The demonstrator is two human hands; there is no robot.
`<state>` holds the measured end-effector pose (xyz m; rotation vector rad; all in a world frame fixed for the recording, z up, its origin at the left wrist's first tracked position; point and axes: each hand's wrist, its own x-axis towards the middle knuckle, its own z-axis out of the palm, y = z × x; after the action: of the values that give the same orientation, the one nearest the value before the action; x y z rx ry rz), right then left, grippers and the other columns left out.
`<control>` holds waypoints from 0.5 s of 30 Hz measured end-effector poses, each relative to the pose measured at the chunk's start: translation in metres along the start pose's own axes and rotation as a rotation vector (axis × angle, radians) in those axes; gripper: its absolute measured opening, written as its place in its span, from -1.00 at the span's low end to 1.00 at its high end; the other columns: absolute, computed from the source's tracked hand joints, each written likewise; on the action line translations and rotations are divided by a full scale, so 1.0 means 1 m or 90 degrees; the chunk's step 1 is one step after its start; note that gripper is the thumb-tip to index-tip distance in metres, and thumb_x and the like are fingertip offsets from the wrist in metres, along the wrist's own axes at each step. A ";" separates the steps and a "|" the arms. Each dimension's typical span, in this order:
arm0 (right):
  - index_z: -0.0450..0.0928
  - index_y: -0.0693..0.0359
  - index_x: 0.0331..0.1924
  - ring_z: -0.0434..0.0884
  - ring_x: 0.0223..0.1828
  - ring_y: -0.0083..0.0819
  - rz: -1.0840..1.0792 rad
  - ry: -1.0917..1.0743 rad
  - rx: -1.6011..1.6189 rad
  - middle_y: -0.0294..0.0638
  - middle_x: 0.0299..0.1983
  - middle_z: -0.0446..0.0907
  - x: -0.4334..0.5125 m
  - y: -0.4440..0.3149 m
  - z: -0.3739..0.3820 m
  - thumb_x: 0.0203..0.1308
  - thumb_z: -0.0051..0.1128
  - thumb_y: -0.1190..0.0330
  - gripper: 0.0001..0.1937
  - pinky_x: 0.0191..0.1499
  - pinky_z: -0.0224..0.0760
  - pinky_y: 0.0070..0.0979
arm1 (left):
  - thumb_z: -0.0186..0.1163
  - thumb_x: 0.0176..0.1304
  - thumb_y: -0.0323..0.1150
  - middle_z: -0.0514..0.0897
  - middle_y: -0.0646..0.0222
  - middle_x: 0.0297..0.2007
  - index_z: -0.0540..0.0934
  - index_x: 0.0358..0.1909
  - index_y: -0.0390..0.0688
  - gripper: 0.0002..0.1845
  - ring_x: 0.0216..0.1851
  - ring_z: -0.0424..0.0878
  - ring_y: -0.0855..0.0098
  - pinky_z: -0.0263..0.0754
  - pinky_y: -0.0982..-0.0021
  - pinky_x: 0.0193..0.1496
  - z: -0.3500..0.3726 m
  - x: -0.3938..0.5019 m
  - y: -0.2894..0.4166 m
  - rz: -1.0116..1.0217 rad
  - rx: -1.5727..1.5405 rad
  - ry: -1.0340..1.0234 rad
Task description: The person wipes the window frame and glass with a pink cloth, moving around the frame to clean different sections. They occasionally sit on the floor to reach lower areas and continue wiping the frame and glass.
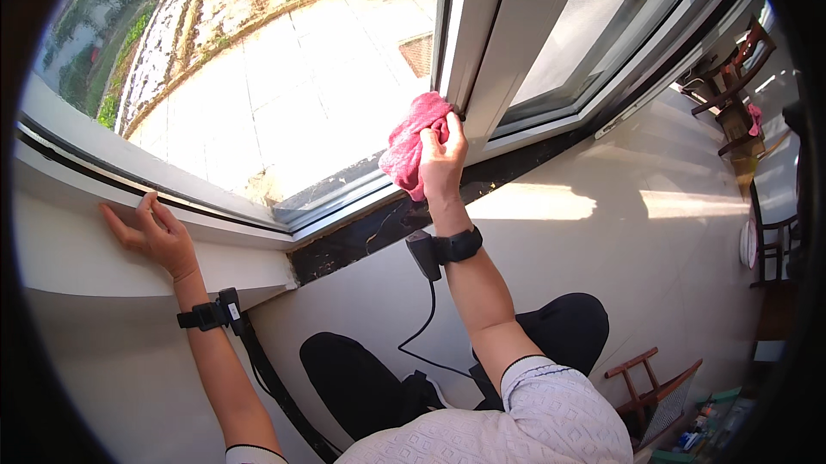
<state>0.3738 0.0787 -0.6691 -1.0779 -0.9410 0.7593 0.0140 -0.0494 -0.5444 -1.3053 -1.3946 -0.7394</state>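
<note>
A crumpled pink cloth [413,145] is in my right hand [444,157], pressed against the glass pane [310,103] near its lower right corner, beside the white window frame [481,45]. My left hand [155,238] holds nothing; its fingers are apart and rest at the edge of the white side frame [213,212], left of the pane. Each wrist wears a black strap with a small device, and a cable hangs from the right one.
Below the frame runs a dark stone sill [387,225]. A second window panel [581,45] stands to the right. A small wooden stool [652,393] is at the lower right, near a crate of items [703,425]. Wooden chairs [742,70] stand at the far right.
</note>
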 end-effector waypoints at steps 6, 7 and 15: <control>0.34 0.52 0.15 0.52 -0.06 -0.34 -0.464 0.067 -0.133 -0.08 -0.04 0.47 0.069 -0.174 0.020 0.29 0.08 0.51 -0.60 0.10 0.39 -0.48 | 0.13 0.37 -0.33 0.17 -0.12 0.37 0.61 -0.19 0.05 -0.92 0.42 0.13 -0.07 0.11 0.02 0.38 -0.004 0.002 0.003 -0.018 -0.007 -0.011; 0.35 0.51 0.13 0.48 0.05 -0.18 -0.483 0.040 -0.107 0.05 0.03 0.42 0.082 -0.185 0.026 0.25 0.13 0.50 -0.59 0.17 0.35 -0.36 | 0.13 0.37 -0.33 0.17 -0.13 0.36 0.61 -0.19 0.04 -0.92 0.41 0.14 -0.08 0.12 0.01 0.37 -0.004 0.002 0.003 -0.019 -0.007 -0.016; 0.31 0.36 0.14 0.26 0.20 0.29 -0.395 0.124 -0.290 0.32 0.15 0.23 0.059 -0.070 0.016 0.10 0.13 0.49 -0.52 0.28 0.20 0.02 | 0.11 0.37 -0.38 0.16 -0.19 0.37 0.60 -0.18 -0.02 -0.90 0.40 0.19 -0.13 0.15 -0.03 0.36 -0.002 0.000 0.000 0.005 0.035 -0.001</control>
<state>0.3887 0.1153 -0.5851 -1.1321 -1.2245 -0.0763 0.0148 -0.0511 -0.5438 -1.2685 -1.4010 -0.6897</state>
